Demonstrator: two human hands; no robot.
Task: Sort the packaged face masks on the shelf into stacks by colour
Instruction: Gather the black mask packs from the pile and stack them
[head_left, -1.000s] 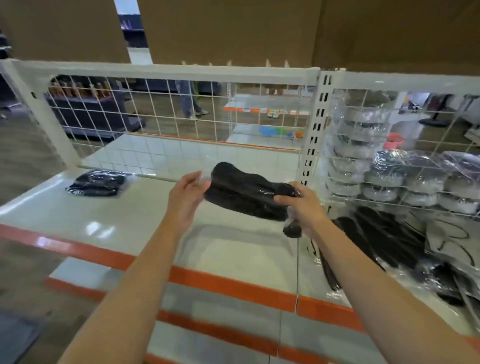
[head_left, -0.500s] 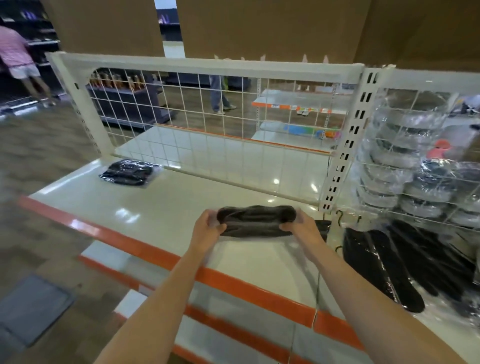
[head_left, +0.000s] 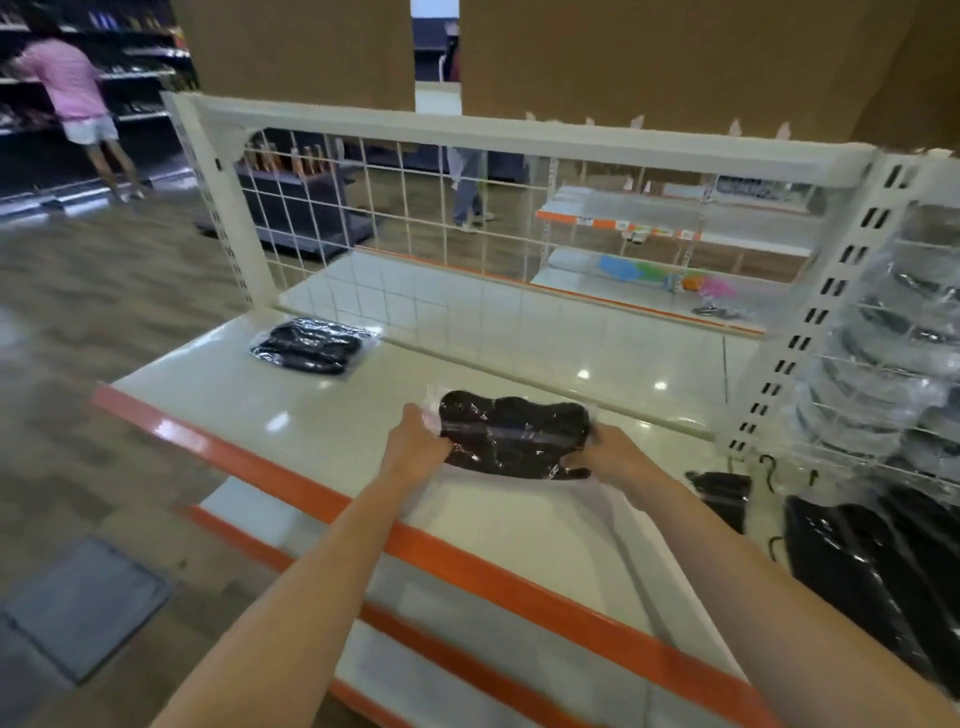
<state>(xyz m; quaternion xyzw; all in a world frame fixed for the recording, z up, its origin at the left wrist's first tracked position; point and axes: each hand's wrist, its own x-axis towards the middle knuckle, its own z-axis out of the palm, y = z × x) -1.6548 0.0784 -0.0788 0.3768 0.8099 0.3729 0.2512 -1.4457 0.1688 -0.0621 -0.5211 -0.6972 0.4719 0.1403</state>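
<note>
Both hands grip a glossy, clear-wrapped black mask pack (head_left: 511, 439).

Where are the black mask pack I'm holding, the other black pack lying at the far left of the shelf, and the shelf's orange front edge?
held mask pack (head_left: 511, 439), head view, middle of the black mask.
far mask pack (head_left: 306, 346), head view, centre of its wrapper.
orange edge (head_left: 249, 460), head view, left stretch of the strip.

Between your hands, a black mask pack (head_left: 511, 439) in clear, glossy wrap. Beneath them, a white shelf (head_left: 322, 415) edged in orange. Far left of your left hand (head_left: 415, 449), another black pack (head_left: 311, 347); beyond, white wire grid (head_left: 415, 208).
</note>
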